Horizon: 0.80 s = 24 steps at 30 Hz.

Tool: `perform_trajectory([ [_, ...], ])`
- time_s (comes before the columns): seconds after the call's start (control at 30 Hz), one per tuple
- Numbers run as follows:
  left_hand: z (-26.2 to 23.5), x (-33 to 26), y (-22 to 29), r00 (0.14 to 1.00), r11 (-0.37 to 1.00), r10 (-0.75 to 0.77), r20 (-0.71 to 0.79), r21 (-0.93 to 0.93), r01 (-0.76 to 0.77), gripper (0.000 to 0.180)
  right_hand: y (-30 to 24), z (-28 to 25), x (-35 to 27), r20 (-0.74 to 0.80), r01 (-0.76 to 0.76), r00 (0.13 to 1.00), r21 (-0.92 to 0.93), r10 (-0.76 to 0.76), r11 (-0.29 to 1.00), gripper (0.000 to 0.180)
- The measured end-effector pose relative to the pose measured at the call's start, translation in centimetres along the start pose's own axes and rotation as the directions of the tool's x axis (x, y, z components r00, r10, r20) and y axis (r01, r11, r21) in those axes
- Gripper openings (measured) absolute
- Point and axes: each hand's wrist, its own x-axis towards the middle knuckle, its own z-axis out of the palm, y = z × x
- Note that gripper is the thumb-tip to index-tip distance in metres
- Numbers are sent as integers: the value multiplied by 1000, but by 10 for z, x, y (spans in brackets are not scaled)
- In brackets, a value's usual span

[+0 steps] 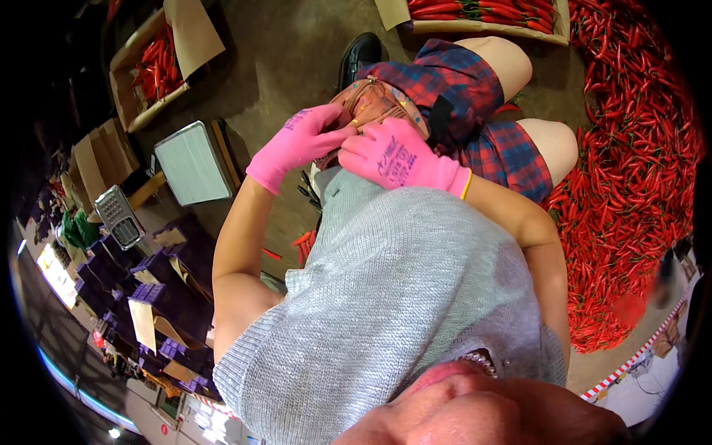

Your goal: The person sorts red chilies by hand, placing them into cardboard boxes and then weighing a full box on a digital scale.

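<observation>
A small orange-brown patterned pouch [380, 102] with a zip lies at my waist, over the plaid shorts. My left hand [300, 142], in a pink knitted glove, pinches the pouch's near left edge between thumb and fingers. Close beside it, my right hand [400, 154], in a matching pink glove, is closed with its fingertips at the pouch's near edge. The two hands almost meet. Their fingers cover part of the pouch, and what lies inside it cannot be made out.
A large heap of red chillies [630, 185] spreads along the right. One carton of chillies [564, 22] stands ahead, another carton [137, 115] at far left. A platform scale [194, 163] with its display [119, 216] stands at left, near stacked purple crates [174, 300].
</observation>
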Motion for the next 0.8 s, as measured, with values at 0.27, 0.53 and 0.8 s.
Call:
perform_trajectory([
  [0.27,21,-19,-41,937,995,40,-346,-74,-70,15,25,-5,-13,-49,2,999,-64,-5,998,7],
  [0.53,19,13,-47,787,894,-112,-607,-407,-187,15,31,-37,-39,151,163,973,81,-173,983,10],
  [0.8,4,28,-37,817,940,-64,-573,-309,-143,15,35,-53,-20,240,18,969,149,-54,989,9],
])
